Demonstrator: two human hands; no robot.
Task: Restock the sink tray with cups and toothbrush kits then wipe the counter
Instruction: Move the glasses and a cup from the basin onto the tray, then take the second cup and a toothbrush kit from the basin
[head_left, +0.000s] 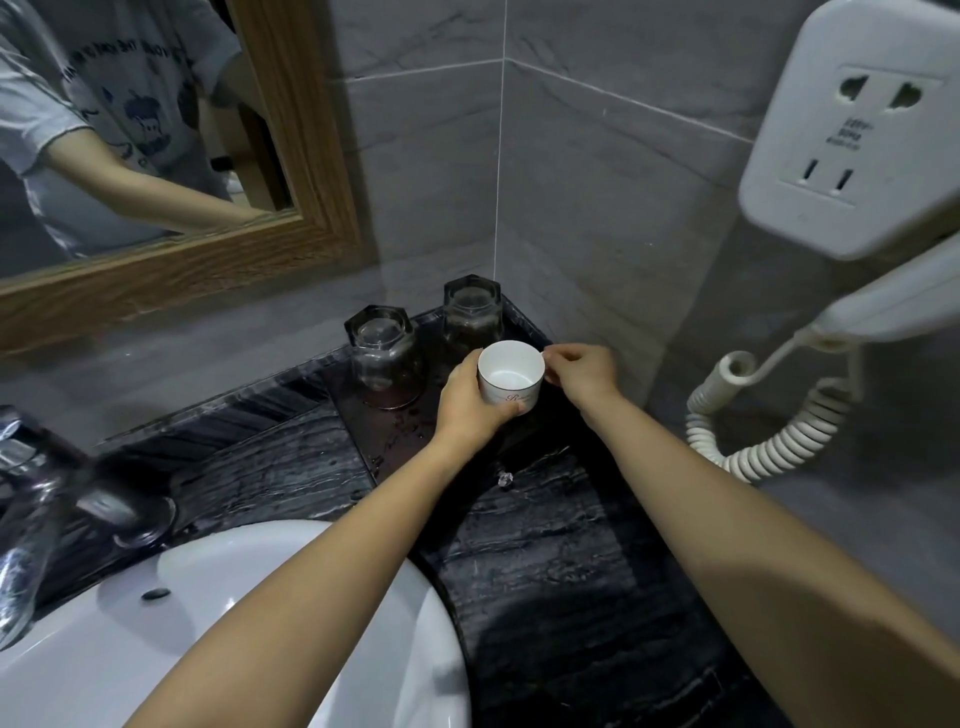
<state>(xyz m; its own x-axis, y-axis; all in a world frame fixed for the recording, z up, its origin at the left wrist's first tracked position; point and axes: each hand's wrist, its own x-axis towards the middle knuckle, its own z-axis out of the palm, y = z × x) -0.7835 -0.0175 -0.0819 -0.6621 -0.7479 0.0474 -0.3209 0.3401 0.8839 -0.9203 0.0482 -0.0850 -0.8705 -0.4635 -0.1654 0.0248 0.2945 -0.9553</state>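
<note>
A white ceramic cup (510, 375) with a thin gold line and script lettering is held upright over the dark tray (395, 441) in the counter's back right corner. My left hand (467, 402) wraps around its left side and base. My right hand (579, 369) pinches its handle on the right. Two clear glass tumblers stand upside down on the tray: one (384, 356) at the left, the other (471, 312) at the back by the wall corner. Water drops lie on the tray's front part. No toothbrush kits are in view.
A white basin (218, 613) sits at the lower left with a chrome faucet (47, 499) beside it. The black marble counter (561, 571) runs to the right wall. A wall-mounted hair dryer (862, 156) with a coiled cord (769, 431) hangs at the right. A wood-framed mirror (291, 156) is behind.
</note>
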